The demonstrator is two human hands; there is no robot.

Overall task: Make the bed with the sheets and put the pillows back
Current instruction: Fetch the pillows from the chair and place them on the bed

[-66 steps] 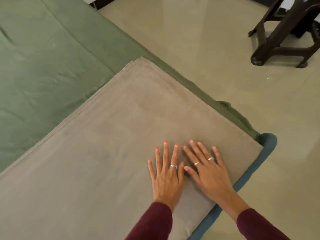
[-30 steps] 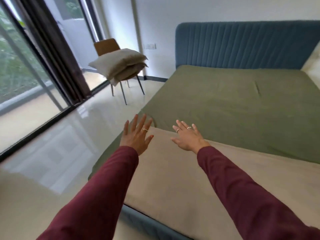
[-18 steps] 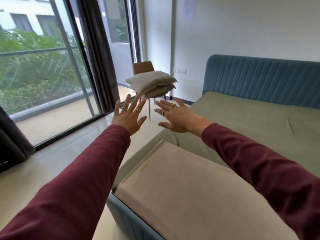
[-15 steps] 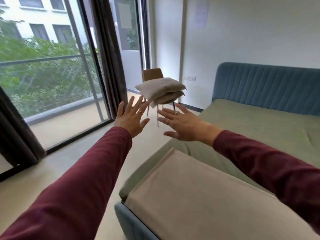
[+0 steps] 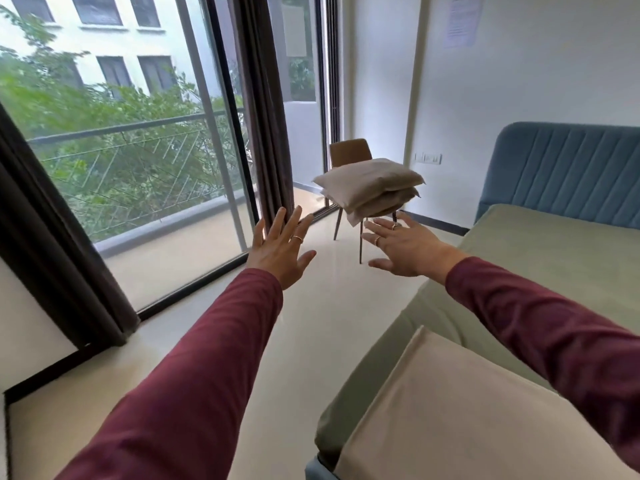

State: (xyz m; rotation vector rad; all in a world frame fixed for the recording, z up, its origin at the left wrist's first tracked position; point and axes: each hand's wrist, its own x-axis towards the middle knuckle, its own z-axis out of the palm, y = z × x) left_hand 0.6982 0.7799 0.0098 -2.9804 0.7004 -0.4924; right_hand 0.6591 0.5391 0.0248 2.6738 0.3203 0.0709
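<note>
Two beige pillows lie stacked on a brown chair in the far corner by the window. The bed on the right wears a green sheet, and a folded beige sheet lies across its foot. My left hand and my right hand are stretched out in the air over the floor, fingers straight and spread, holding nothing. Both are well short of the pillows.
A glossy cream floor runs between the bed and the tall glass doors with dark curtains. The blue padded headboard stands against the white wall. A blue bed frame corner shows at the bottom.
My hands have lifted off the folded beige sheet and now reach forward in the air. The view has swung from the bed's foot toward the chair with the pillows, which looks closer.
</note>
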